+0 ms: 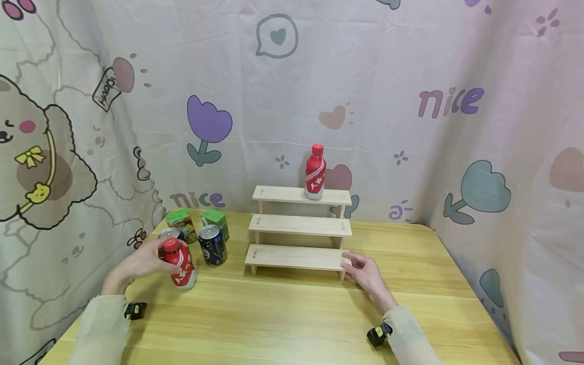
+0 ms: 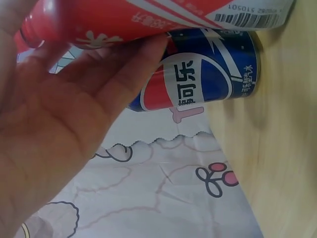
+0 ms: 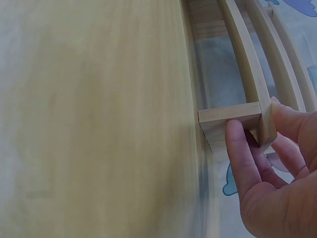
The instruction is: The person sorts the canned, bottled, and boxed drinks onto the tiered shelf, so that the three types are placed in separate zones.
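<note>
My left hand (image 1: 142, 261) grips a red plastic drink bottle (image 1: 186, 271) near its cap and shoulder, at the left of the table. The bottle is roughly upright, its white base at or just above the tabletop; which, I cannot tell. Right behind it, a blue cola can (image 2: 193, 82) stands partly hidden. Over at the wooden three-step display rack (image 1: 292, 257), my right hand (image 1: 365, 278) holds the right end of the lowest step. In the right wrist view, the thumb lies on the step (image 3: 255, 84) and fingers touch its leg (image 3: 228, 115) from outside.
Another red bottle (image 1: 316, 172) stands on the rack's top step. A dark blue can (image 1: 212, 246), a green-lidded container (image 1: 181, 225) and a green box (image 1: 218, 223) cluster at the back left. Printed cloth (image 1: 283, 101) hangs around the wooden table (image 1: 274, 324).
</note>
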Tool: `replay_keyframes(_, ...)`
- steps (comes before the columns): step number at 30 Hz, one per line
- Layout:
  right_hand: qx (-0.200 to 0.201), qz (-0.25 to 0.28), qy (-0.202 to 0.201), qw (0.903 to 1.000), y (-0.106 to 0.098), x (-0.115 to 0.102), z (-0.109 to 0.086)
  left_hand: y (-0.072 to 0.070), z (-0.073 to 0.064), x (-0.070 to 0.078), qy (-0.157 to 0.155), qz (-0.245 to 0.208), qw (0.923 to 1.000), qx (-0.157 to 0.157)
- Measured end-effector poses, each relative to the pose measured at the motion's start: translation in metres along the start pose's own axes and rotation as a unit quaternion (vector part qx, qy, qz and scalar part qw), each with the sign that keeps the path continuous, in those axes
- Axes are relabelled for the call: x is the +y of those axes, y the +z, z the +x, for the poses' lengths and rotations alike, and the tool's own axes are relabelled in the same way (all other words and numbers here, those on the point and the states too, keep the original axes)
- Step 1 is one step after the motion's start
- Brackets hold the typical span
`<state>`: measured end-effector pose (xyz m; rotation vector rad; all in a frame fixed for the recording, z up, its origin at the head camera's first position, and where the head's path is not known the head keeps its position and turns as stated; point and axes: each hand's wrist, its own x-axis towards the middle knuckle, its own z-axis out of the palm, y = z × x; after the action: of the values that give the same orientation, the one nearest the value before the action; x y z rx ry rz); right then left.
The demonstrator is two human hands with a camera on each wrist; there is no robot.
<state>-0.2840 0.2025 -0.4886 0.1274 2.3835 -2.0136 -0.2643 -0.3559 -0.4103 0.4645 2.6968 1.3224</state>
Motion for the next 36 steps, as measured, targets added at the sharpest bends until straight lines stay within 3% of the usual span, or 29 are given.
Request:
replay_keyframes(8,-0.017,-0.002,0.002,0.9998,-0.001,-0.011,-0.008,0.006,0.002,0.004,-0.009,0.083,0.995,0.055)
replay_keyframes(21,0.001,-0.007,-0.007,1.0,0.0,0.002,0.0,0.001,0.005,0.025,0.02,0.105,0.9865,0.123)
replay_keyframes(29,-0.001,-0.008,-0.005,1.0,-0.001,0.001,0.002,0.005,0.011,0.042,0.019,0.089,0.9865,0.136)
replay_keyframes(36,0.0,-0.008,-0.002,1.0,-0.001,0.002,0.002,0.007,0.026,0.062,0.027,0.076,0.9885,0.128)
